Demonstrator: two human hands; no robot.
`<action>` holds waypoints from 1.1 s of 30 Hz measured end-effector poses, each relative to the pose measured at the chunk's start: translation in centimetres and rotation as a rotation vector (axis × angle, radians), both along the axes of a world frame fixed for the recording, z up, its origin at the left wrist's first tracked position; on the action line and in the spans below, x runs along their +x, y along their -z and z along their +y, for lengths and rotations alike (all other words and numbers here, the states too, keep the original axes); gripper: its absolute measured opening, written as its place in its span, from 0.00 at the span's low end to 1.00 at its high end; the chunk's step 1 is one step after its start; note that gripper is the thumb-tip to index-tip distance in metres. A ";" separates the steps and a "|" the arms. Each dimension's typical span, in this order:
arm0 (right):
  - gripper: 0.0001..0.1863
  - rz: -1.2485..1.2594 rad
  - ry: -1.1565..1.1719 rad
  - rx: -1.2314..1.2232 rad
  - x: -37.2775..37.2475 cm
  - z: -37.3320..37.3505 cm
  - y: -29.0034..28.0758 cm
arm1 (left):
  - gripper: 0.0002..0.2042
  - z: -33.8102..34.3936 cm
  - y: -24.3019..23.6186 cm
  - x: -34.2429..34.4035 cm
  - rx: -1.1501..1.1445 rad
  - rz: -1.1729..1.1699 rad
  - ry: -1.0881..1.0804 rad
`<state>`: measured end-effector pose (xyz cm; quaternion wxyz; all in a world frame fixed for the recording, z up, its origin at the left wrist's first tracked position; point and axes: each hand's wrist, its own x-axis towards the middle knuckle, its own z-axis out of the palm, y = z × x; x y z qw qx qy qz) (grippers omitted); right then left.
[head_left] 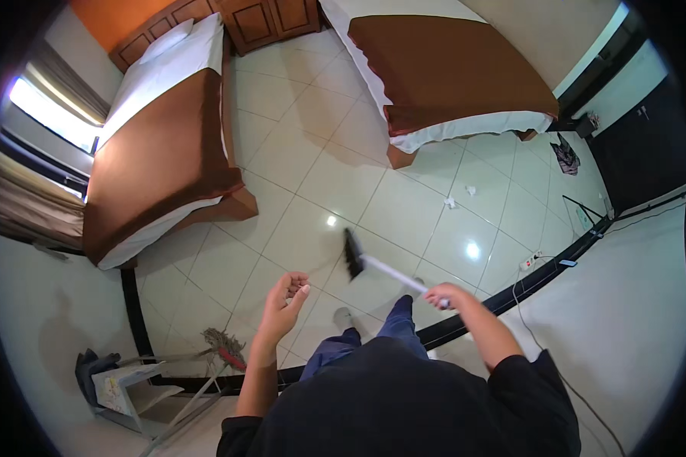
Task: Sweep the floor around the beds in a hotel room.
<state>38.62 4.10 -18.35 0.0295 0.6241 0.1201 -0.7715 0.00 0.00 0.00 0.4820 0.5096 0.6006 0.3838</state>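
Right, we're in a tiled room, and taking twelve o'clock as dead ahead of the person in the black shirt (396,400), it's the broom (392,273) that has the floor! The right hand (451,292) is out at two o'clock, fingers wrapped around the far end of that pale handle. Follow the shaft leftward and there's the dark bristle head, between eleven and twelve, low over the floor (312,179); whether the bristles actually touch the tiles, I can't tell from this spot.

Over to the left hand (288,295), up at ten o'clock: fingers loosely curled, thumb near them, gripping nothing that I can see, and well apart from the broom.

Out at one o'clock, two crumpled white scraps (450,202) lie near each other on the tiles, farther off than the bristles. One bed (164,152), brown cover across its foot, fills ten to eleven; a second bed (450,68), covered likewise, sits just past twelve. A white power strip (530,260) lies at two o'clock by the dark skirting (503,303), and round at nine a mop (225,344) shows its grey strands and a flash of red!
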 end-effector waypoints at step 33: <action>0.10 -0.165 0.082 -0.002 23.7 19.6 -0.3 | 0.10 15.1 -1.5 22.8 -0.057 0.004 0.059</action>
